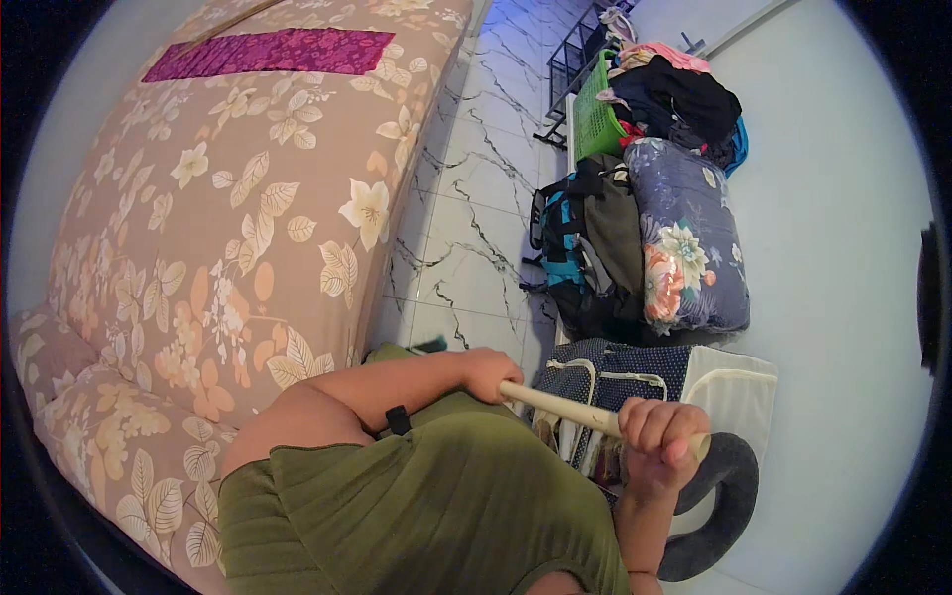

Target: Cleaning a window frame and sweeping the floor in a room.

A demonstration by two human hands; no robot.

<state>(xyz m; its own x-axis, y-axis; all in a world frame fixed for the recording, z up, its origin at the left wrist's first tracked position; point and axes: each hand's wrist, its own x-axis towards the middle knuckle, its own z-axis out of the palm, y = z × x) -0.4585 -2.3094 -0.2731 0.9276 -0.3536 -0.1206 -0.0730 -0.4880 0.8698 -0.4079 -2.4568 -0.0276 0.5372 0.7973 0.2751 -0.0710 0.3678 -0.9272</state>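
A cream-coloured rod (559,406), like a pole or broom handle, slants across the front of my green garment. My left hand (491,375) is closed around its left end. Farther to the right, my right hand (662,433) grips the same rod near its other end, and a short stub shows past the fingers. Behind the rod stands a fabric storage wardrobe (621,364) with dotted dark cloth and white piping. A dark grey neck pillow (732,513) lies beside my right forearm.
On my left is a bed with a floral sheet (245,245); a purple patterned cloth (275,53) and a thin stick (230,22) lie on it. Marble-patterned floor tiles (476,223) run alongside. By the wall are a backpack (561,238), packed floral bedding (692,245) and a green laundry basket (595,111).
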